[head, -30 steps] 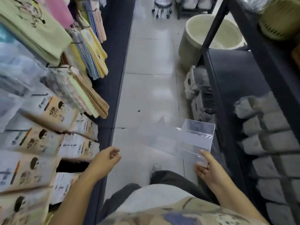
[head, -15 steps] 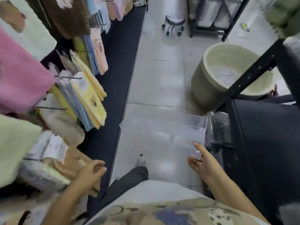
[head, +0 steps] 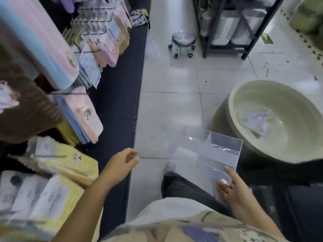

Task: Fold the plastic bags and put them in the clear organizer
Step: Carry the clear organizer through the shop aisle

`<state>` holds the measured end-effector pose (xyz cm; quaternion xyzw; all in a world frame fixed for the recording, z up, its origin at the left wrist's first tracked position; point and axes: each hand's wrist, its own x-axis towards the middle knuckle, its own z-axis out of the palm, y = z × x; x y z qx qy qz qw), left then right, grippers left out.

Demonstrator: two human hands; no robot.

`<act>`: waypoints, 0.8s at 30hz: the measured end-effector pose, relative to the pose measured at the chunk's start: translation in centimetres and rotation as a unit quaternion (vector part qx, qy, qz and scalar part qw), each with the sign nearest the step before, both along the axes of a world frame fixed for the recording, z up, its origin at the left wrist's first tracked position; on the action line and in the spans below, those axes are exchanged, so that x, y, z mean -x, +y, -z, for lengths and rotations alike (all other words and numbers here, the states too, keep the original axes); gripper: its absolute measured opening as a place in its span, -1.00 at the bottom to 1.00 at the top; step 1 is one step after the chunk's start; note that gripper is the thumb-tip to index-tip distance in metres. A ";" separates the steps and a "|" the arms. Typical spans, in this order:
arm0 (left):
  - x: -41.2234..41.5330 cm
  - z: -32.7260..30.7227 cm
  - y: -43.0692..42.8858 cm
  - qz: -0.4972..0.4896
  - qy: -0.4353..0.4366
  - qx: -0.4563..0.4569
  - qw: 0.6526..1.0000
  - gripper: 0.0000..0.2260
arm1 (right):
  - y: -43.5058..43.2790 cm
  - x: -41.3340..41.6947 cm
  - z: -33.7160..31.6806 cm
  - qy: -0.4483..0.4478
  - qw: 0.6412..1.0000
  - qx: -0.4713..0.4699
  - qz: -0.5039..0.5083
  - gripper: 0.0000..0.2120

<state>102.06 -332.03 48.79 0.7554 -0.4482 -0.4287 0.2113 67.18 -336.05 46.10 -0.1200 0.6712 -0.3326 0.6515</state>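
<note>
clear organizer (head: 222, 151) is up in the air over the tiled floor (head: 167, 105), low and right of the middle in the head view, just this side of a big beige basin (head: 221, 117) that sits on the floor. it's see-through with thin divider walls, so you can make out at least two compartments. the far right one has a shiny crinkly glint along its bottom, can't tell if that's a bag or just glare. the left part of it is smeared and hard to read

right hand (head: 232, 189) has it by the near corner, thumb laid up the near wall and the fingers (head: 221, 186) underneath, so it's pinched between them. there's a ring (head: 229, 190) on one finger

left hand (head: 122, 165) hangs by the edge of the dark shelf base (head: 118, 102), fingers loosely curled in with nothing in them, well apart from the organizer

lower down a shoe (head: 169, 167) and a dark trouser leg (head: 183, 187) show against the floor. the left side is a display of hanging packs (head: 103, 49) in pink and blue on hooks, with yellow packs (head: 70, 165) lower down near the left forearm. further up the aisle a little stool (head: 182, 41) on casters stands beside a black metal rack (head: 225, 46)
</note>
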 end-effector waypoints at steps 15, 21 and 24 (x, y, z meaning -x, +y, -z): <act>-17.0 2.2 -40.9 -0.109 0.030 -0.021 0.993 -0.87 | -51.8 -17.6 0.5 0.001 0.994 0.042 -0.098 -0.34; -24.3 1.2 -62.2 -0.051 0.019 -0.025 0.998 -0.88 | -67.4 -22.9 0.3 0.005 0.998 0.018 -0.054 -0.56; -26.9 -0.7 -74.8 -0.030 0.007 0.004 1.000 -0.88 | -75.8 -24.0 -0.4 0.012 1.000 -0.001 -0.021 -0.58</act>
